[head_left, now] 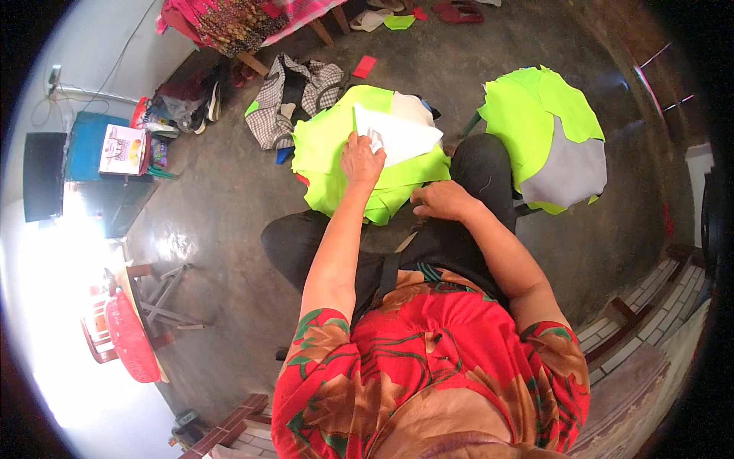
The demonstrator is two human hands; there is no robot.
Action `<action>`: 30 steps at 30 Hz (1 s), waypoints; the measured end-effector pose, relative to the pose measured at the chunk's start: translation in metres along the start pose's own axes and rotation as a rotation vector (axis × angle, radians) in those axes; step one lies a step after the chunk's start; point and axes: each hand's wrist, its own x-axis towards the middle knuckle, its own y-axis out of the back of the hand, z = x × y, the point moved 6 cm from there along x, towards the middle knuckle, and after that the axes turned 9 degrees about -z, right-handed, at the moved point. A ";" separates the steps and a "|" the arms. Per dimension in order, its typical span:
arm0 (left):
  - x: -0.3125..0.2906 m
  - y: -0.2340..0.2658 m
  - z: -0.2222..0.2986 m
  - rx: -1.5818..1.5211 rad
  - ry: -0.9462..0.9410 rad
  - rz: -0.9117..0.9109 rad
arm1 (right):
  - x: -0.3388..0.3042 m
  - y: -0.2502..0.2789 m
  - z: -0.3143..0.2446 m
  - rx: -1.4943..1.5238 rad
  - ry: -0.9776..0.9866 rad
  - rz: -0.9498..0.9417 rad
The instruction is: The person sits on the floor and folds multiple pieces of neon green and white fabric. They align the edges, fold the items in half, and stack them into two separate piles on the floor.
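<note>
In front of me, a pile of lime-green cloth pieces lies in a rounded heap. On top of it is a white piece of cloth, one corner folded up. My left hand is closed on the left edge of this white cloth, with the fingertips partly hidden. My right hand is beside the heap's near right edge, over my thigh. Its fingers are curled, and whatever they may hold is hidden. A second heap, of lime-green and grey cloth pieces, stands to the right, past my knee.
A checked cloth lies crumpled beyond the heap, near a small red scrap. At the left are a blue cabinet and a wooden chair with a red cover. A cloth-covered bench stands at the back.
</note>
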 end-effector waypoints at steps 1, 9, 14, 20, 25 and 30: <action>0.000 0.000 -0.002 0.007 -0.007 0.018 | 0.000 0.000 0.000 -0.001 0.000 0.004; -0.008 0.022 0.013 -0.007 -0.102 0.201 | 0.001 -0.001 0.002 0.032 -0.018 -0.011; 0.001 0.010 0.029 0.245 -0.154 0.022 | 0.000 0.002 0.000 0.041 -0.042 -0.027; 0.014 -0.008 0.013 0.246 -0.099 -0.039 | 0.001 0.000 0.001 0.037 -0.022 -0.023; 0.015 0.010 0.011 0.061 -0.054 -0.104 | -0.001 0.003 -0.001 0.031 -0.025 -0.033; 0.019 0.011 -0.001 -0.058 -0.009 -0.176 | -0.003 0.004 -0.002 0.046 -0.001 -0.016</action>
